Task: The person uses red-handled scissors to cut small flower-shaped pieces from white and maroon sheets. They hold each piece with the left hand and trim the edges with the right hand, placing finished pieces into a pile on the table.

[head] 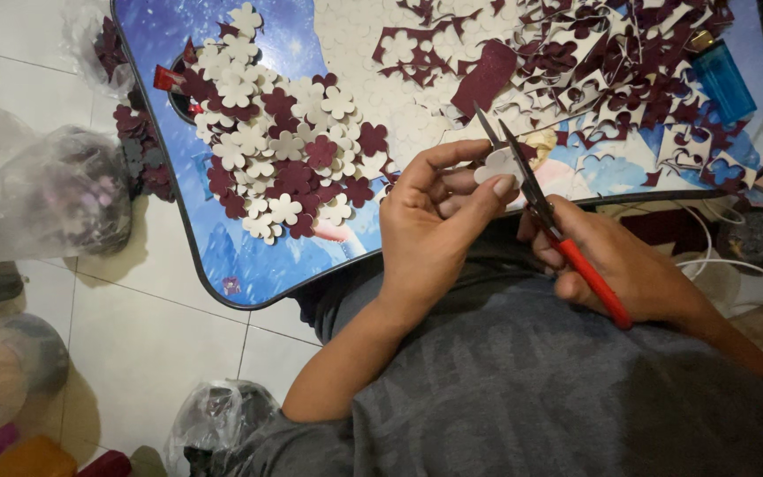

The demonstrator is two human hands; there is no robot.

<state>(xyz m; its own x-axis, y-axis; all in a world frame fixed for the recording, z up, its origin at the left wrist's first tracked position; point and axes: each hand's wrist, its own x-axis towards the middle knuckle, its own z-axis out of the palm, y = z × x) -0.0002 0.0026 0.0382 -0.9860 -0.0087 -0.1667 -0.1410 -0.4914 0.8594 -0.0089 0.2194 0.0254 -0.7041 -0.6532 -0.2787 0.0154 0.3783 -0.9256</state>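
Left hand (439,216) pinches a small white flower piece (498,164) just above the near edge of the bench (249,265); right hand (615,265) grips red scissors (545,212), blades open at the piece. Better turn the piece, w/ short snips, fingers off the blades.

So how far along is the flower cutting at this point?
Well under way. A big pile of cut flowers, white and maroon, already lies on the blue tray table, with offcut scraps heaped to its right. In hand: the left hand pinches a white flower piece while the right hand works red-handled scissors around it. A white sheet of uncut flower shapes remains.
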